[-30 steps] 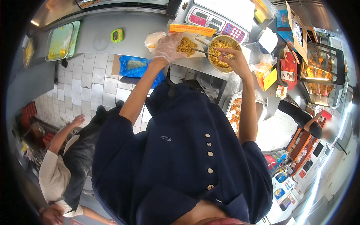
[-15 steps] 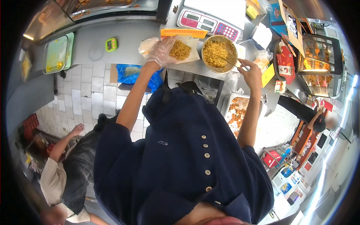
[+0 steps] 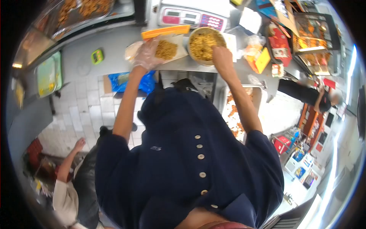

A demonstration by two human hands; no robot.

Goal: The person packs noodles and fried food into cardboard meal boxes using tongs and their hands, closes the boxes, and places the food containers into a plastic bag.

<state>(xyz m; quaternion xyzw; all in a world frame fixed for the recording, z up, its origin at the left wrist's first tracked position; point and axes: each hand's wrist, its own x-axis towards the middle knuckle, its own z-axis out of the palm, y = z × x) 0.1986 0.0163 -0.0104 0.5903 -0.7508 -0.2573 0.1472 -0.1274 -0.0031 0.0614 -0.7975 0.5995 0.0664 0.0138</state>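
Observation:
My left hand (image 3: 146,55), in a clear plastic glove, grips the left side of an open paper takeaway box (image 3: 178,51). The box has an orange raised edge, and a mound of noodles (image 3: 166,50) lies in it. Just right of it stands a round bowl (image 3: 191,57) filled with yellow noodles (image 3: 204,42). My bare right hand (image 3: 222,57) is closed over the bowl's right side. Thin metal tongs, visible in that hand a moment earlier, are now hidden by the hand and blur. A white crumpled wrapper (image 3: 130,51) lies beside my left hand.
Behind the bowl sits a digital scale (image 3: 190,17). A green timer (image 3: 97,57) and a green tray (image 3: 49,74) are on the counter to the left. A tray of reddish food (image 3: 233,110) is below right. A person (image 3: 85,183) stands at lower left, another (image 3: 305,93) at far right.
My right hand has moved left and in over the bowl, covering the tongs. My left hand stays at the box. The whole view has shifted, so the counter things appear further left.

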